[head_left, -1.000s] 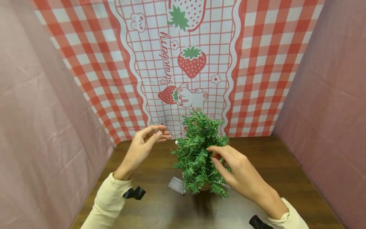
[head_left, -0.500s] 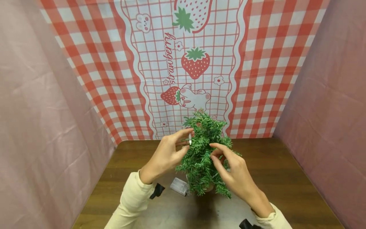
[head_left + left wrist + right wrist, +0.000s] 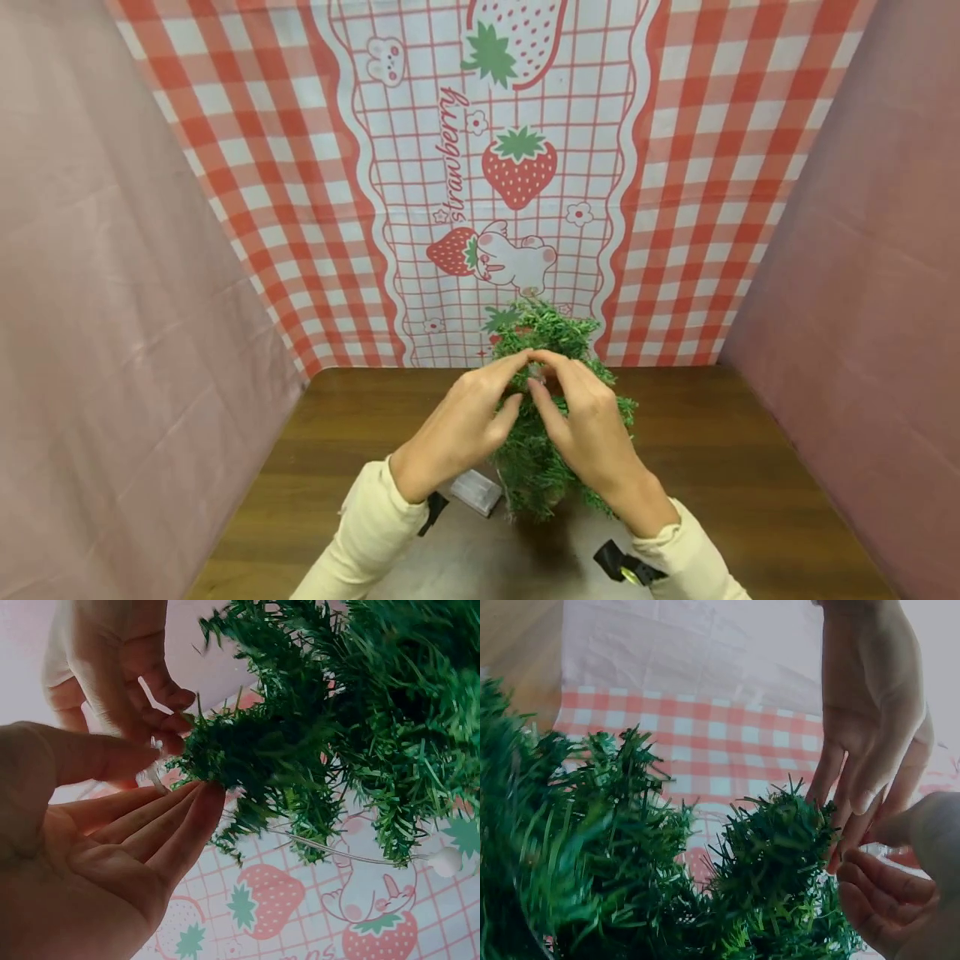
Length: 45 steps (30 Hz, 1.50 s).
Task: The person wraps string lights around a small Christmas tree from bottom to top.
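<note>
A small green artificial Christmas tree (image 3: 543,467) stands on the table, partly hidden by both hands. My left hand (image 3: 465,417) is at its near left side, pinching a small clear piece (image 3: 154,772) of string lights between thumb and fingers. A thin wire with a white ball bulb (image 3: 444,861) runs along the branches in the left wrist view. The right hand (image 3: 588,417) meets the left at the front of the tree, fingertips close together. Its bent fingers (image 3: 877,889) are beside a branch tip in the right wrist view; whether they grip the lights is hidden.
A clear battery box (image 3: 476,492) lies on the wooden table (image 3: 360,417), left of the tree's base. Behind stands a red-and-white checked strawberry cloth (image 3: 517,167). Pink curtains (image 3: 847,333) hang on both sides.
My left hand has moved right from beside the tree to its front, carrying the clear piece. The right hand has shifted slightly left and up, and the fingertips now meet.
</note>
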Tool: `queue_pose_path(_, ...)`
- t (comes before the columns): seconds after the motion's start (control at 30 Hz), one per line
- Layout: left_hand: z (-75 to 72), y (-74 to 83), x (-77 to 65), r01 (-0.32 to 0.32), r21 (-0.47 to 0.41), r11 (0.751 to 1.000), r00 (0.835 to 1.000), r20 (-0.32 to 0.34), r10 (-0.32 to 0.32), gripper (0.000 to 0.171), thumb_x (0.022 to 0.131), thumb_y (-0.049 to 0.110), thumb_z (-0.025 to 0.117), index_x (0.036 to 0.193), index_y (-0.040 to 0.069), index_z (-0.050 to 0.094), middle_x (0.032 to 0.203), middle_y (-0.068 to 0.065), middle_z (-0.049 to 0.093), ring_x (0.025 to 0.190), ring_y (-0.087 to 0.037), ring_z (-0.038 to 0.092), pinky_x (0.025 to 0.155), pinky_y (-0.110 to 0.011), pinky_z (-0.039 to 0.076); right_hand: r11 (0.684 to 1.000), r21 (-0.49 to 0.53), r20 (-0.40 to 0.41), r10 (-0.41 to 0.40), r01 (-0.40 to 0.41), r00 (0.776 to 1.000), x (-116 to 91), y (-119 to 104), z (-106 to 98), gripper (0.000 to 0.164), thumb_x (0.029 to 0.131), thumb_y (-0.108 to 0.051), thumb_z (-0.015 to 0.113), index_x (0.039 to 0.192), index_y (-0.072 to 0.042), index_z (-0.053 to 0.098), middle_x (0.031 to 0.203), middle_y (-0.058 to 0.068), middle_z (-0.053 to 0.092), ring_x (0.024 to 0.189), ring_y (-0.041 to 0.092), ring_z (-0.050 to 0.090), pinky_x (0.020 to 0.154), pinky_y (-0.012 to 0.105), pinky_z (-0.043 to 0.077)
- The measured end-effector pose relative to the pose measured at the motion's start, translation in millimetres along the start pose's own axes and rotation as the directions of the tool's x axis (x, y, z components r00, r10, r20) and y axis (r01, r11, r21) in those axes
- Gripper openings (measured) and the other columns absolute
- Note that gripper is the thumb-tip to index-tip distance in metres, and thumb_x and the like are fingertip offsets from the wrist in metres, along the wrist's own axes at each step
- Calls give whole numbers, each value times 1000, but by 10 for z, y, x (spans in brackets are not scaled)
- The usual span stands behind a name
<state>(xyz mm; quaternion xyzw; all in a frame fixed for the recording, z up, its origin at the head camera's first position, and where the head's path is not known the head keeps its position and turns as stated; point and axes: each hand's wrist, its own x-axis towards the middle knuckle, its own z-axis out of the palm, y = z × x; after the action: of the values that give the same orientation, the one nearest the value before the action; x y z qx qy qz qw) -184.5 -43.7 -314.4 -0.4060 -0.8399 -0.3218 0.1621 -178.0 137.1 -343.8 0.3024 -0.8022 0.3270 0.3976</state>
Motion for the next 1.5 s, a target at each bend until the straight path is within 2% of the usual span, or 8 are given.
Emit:
queue_pose_path(0.13,-17,9,20,-25,50,998,999,-32,27,50,95,4,65,142,-1,50,136,-12,60,124,-21,57,99,-32,50,998,-8,-40,56,-57,998,-10,47,-41,30,86,7,71,115,4,63,90,8,66,74,13,62,61,29,53)
queue_pose_path(0.23,-45,-11,72,-64,135,989,989,-121,80,47,93,7,68,138,2,54,132,-11,61,121,-21,56,96,-33,50,997,-16,-47,73,-74,996,-13,64,-77,31,87,7,71,117,4,64,91,8,67,76,13,62,63,29,53)
queue_pose_path(0.37,-70,-96,188,-102,258,961,973,-177,150,54,90,11,72,139,7,52,147,-14,45,132,-27,43,106,-39,42,998,-23,-69,59,-61,996,-20,59,-103,32,86,6,73,117,3,65,94,9,69,79,17,64,65,32,54)
queue_pose_path(0.57,-52,-238,320,-166,362,917,976,-76,206,70,85,25,79,146,14,46,160,-15,25,145,-32,28,113,-50,34,999,8,-96,39,-38,995,-49,63,-131,26,83,7,74,108,-1,70,91,9,69,79,21,65,69,29,52)
queue_pose_path(0.77,-17,-304,393,-187,354,916,981,10,196,70,86,33,78,147,18,47,161,-13,24,145,-34,27,106,-56,41,999,28,-113,43,-40,993,-71,123,-175,23,85,6,72,107,-2,69,93,8,69,80,20,63,74,22,48)
queue_pose_path(1.0,9,-335,361,-178,375,910,982,16,186,67,87,33,78,145,18,49,160,-13,26,142,-30,33,108,-50,41,997,63,-199,54,-43,978,-97,199,-237,22,87,9,69,107,0,68,97,7,68,80,15,61,73,19,48)
queue_pose_path(1.3,36,-341,301,-176,370,912,983,21,182,67,87,31,78,145,18,48,159,-18,26,142,-30,35,101,-50,46,988,76,-354,153,-135,922,-60,325,-414,15,90,8,63,105,7,65,94,15,66,86,9,57,77,19,44)
queue_pose_path(1.5,44,-329,302,-178,356,917,982,8,188,67,86,28,79,144,17,48,159,-17,26,140,-29,39,96,-50,50,972,60,-319,234,-227,918,4,474,-471,14,93,2,64,107,3,66,94,13,67,83,6,57,73,14,43)
